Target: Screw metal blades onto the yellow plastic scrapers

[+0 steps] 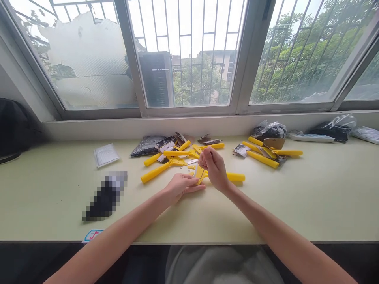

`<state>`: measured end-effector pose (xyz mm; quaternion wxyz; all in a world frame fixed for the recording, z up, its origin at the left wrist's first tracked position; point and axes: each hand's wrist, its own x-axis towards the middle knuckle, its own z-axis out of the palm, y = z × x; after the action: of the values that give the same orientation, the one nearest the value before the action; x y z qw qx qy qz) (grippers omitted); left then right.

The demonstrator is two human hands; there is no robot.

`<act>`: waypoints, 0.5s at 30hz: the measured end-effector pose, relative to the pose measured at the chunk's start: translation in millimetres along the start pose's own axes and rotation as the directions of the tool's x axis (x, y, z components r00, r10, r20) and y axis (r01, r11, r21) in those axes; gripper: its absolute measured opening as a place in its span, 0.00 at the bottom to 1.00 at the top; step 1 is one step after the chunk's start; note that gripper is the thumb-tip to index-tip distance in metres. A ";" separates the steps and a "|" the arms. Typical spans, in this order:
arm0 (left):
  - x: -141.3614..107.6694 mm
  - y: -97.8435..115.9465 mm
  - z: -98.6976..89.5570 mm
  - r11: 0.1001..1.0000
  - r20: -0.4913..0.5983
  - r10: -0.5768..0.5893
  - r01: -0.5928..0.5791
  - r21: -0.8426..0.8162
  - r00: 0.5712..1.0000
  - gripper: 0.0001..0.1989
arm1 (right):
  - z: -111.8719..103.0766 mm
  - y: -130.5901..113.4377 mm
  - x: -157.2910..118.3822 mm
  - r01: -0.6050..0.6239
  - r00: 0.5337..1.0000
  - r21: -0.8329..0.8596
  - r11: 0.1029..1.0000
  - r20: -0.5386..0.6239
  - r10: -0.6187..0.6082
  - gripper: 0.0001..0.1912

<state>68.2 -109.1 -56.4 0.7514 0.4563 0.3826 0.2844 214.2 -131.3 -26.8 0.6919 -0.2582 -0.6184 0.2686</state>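
Near the middle of the desk, my left hand grips the head of a yellow-handled scraper, thumb on top and fingers beneath. The scraper's handle points right, past my right wrist. Above the head, my right hand is closed in an upright fist. A thin dark shaft seems to run down from the fist towards the yellow head, like a screwdriver; its handle is hidden in my fingers. Just beyond my hands lie more yellow scrapers, with small loose parts beside them.
Several yellow scrapers lie in a pile at right, among cardboard packaging. A black plastic packet and a clear flat case are at left. A pixelated dark item lies nearer. Plastic bags line the windowsill side.
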 end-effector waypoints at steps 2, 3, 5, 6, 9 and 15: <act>0.2 -0.5 -0.3 1.000 -0.002 0.003 -0.003 0.014 1.000 0.04 | -1.3 2.9 -3.1 0.002 1.000 -0.013 1.000 -0.002 -0.002 0.22; 0.2 -0.8 -0.5 1.000 -0.002 0.006 -0.006 0.021 1.000 0.04 | -1.4 3.4 -3.9 0.005 1.000 -0.018 1.000 -0.007 -0.006 0.22; 0.0 -1.4 -0.8 1.000 0.002 0.013 -0.013 0.026 1.000 0.04 | -0.8 3.7 -4.5 0.008 1.000 -0.034 0.999 -0.008 -0.009 0.22; -0.1 -1.6 -0.8 1.000 0.005 0.017 -0.017 0.026 1.000 0.04 | -0.3 3.6 -4.5 0.007 1.000 -0.044 0.999 -0.004 -0.007 0.22; -1.0 -1.6 -0.2 0.999 0.004 0.023 -0.023 0.029 1.000 0.04 | 0.8 3.7 -4.6 -0.001 1.000 -0.066 0.998 0.011 0.002 0.22; -4.0 1.3 2.3 0.999 -0.017 0.010 -0.009 0.042 1.000 0.03 | 0.2 3.5 -5.4 -0.009 1.000 -0.064 0.998 0.011 0.009 0.22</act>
<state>67.9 -112.8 -53.3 0.7370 0.4714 0.3926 0.2837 213.4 -132.5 -33.1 0.6787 -0.2816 -0.6293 0.2532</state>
